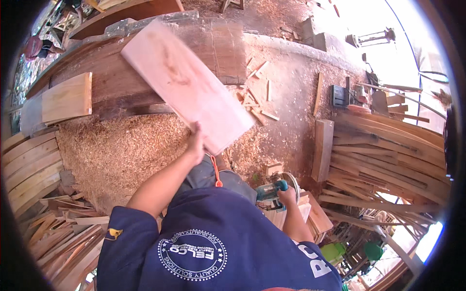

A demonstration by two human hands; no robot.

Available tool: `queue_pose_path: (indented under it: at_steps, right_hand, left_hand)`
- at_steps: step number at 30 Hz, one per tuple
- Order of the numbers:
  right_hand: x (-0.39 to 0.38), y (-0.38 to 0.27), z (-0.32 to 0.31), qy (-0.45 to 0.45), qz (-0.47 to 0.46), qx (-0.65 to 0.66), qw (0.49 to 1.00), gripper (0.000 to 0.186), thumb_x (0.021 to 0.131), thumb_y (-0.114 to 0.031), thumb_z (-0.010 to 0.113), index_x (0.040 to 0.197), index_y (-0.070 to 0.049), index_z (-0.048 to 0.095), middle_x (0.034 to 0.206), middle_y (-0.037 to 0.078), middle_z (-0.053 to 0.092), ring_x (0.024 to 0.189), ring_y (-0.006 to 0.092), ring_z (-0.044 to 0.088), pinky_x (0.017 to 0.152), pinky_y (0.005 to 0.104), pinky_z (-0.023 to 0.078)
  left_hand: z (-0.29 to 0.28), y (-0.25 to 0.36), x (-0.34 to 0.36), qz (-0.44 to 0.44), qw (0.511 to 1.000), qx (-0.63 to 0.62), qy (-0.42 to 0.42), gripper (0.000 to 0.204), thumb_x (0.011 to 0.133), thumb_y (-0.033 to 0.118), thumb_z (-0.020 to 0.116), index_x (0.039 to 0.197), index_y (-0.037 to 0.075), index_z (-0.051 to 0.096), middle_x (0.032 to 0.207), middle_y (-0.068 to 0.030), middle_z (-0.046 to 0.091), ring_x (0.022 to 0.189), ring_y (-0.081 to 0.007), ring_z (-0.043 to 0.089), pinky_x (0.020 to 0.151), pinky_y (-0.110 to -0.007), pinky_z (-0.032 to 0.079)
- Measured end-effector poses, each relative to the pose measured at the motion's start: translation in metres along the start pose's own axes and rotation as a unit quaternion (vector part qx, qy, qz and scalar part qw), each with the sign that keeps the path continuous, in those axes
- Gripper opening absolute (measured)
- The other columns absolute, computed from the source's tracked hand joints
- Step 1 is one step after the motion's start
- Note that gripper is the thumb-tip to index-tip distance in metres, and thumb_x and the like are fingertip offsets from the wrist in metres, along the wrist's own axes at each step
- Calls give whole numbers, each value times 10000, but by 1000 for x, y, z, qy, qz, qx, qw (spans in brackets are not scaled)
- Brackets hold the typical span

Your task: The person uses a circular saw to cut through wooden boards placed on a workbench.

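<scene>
My left hand (pixel 196 143) grips the near end of a pale pinkish wooden plank (pixel 187 85) and holds it out in the air, its far end pointing up-left over a big dark timber slab (pixel 121 82). Low on the right, my right hand (pixel 287 196) is closed on the handle of a teal power saw (pixel 271 191), whose round blade guard (pixel 291 179) shows just above my fingers. The saw rests over a stack of short light boards (pixel 310 216). An orange cord (pixel 214 172) hangs by my knee.
Sawdust and shavings (pixel 116 150) cover the ground. Cut planks are stacked at left (pixel 31 165), with thin offcuts (pixel 63 233) below them. Long curved slats (pixel 388 155) pile up at right beside a short board (pixel 323 148). Wood scraps (pixel 257 97) lie ahead.
</scene>
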State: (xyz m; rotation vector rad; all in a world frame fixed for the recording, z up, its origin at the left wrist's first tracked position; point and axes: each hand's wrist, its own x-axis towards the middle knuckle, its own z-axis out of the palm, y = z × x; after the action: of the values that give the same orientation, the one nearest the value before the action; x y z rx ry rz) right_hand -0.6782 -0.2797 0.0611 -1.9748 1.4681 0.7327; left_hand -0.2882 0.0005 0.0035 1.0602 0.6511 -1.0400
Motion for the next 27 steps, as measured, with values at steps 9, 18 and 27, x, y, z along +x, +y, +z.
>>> queue_pose_path:
  at_steps: [9, 18, 27]
  right_hand:
    - [9, 5, -7, 74, -36, 95, 992, 193, 845, -171, 740, 956, -14, 725, 716, 96, 670, 584, 197, 663, 549, 397, 544]
    - [13, -114, -69, 105, -136, 141, 975, 191, 832, -66, 670, 1020, -53, 700, 705, -6, 602, 605, 85, 549, 557, 287, 452]
    - [-48, -276, -125, 73, -163, 351, 919, 261, 853, -89, 720, 1094, 13, 716, 856, 26, 679, 774, 87, 592, 715, 285, 497]
  left_hand:
    - [169, 65, 66, -36, 987, -150, -46, 760, 1033, 738, 363, 1466, 120, 457, 1437, -132, 550, 1309, -264, 542, 1011, -407, 522]
    - [181, 87, 46, 146, 788, 514, -305, 474, 1036, 458, 645, 1253, 43, 720, 1147, -102, 775, 1067, -198, 725, 938, -360, 574]
    - [-65, 274, 88, 357, 443, 642, 514, 602, 959, 449, 631, 1463, 125, 566, 1397, -170, 592, 1292, -384, 567, 1046, -587, 450]
